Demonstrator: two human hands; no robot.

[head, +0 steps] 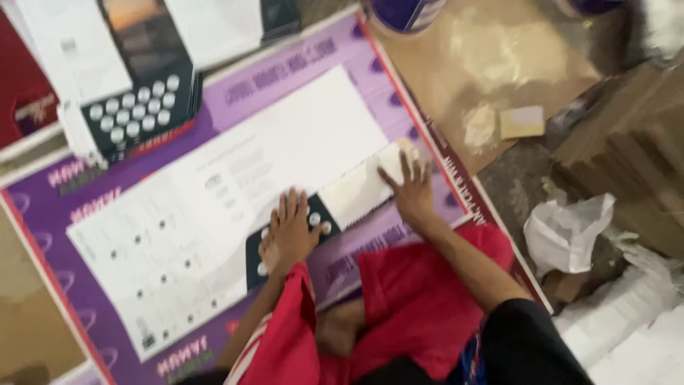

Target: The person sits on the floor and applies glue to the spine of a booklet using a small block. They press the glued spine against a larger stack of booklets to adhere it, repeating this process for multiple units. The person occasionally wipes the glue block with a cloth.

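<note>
On the floor, across a large purple printed sheet with a red edge (64, 235), a wide white sheet of card dotted with small round marks (214, 214) is laid flat; both hands are seen resting on a smaller folded card piece at its near edge. That piece has a dark panel set with pale round buttons (320, 214) and a cream-white flap (367, 187) running up to the right; it lies just above the red-clad lap (413, 299) of the seated person. The left hand (291, 232) is pressed palm-down on the dark panel, fingers held straight and close together, gripping nothing; the right hand (411, 191) is pressed flat on the cream flap, fingers spread wide and likewise closed round nothing. Near the top left, a second dark card bearing rows of white round buttons (139, 110) is seen lying partly on the purple sheet, with loose white papers (68, 50) about it. To the right, well apart from the hands, a brown sheet of paper (499, 64) is spread with a small pale yellow block (522, 121) upon it; a crumpled white wrapper (566, 232) lies lower down beside brown cardboard (627, 150). The whole view is blurred, so finer detail cannot be told.
</note>
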